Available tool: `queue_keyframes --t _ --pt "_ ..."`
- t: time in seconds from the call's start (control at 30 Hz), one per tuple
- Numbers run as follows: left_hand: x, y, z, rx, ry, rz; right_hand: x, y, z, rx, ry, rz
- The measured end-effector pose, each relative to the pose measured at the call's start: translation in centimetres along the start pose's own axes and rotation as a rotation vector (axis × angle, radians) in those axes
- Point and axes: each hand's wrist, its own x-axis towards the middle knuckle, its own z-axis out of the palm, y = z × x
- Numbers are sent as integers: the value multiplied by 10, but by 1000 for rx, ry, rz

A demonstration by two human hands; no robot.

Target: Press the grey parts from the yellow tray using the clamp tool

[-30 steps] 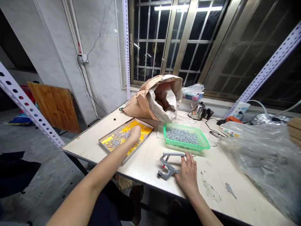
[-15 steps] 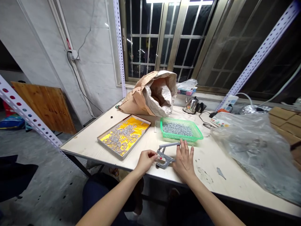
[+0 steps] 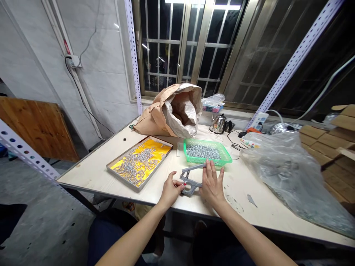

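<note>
A grey hand tool with a lever arm, a black coil spring and a small red part [image 3: 190,186] lies on the table in front of me. My right hand [image 3: 213,184] is over its right end, fingers laid across the lever arm and the thumb side against the lower handle. At the tool's left end my left hand [image 3: 172,189] is closed in a pinch beside the red part; what it pinches is too small to make out. Behind the tool stands a green plastic basket [image 3: 227,159] of small metal pieces. A shallow tray [image 3: 138,189] to the left holds small metal springs or screws on yellow lining.
A large open paper sack [image 3: 155,122] lies at the back. A metal kettle [image 3: 218,124] and a power strip [image 3: 260,122] stand near the window. Clear plastic sheeting [image 3: 277,166] covers the right side, beside cardboard boxes [image 3: 327,147]. A grey scrap [image 3: 252,200] lies nearby.
The whole view has shifted slightly. My left hand has moved in lower against the tool's left end, its fingertips now beside the red part. My right hand stays on the tool.
</note>
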Motion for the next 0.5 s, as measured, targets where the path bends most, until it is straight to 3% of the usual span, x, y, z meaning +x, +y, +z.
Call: queue_keyframes --t 0.27,0.5 --pt "2 -4 -4 261 -119 149 -2 -1 0 19 -31 34" --pt "1 2 -8 319 -224 172 -2 0 3 59 -31 37"
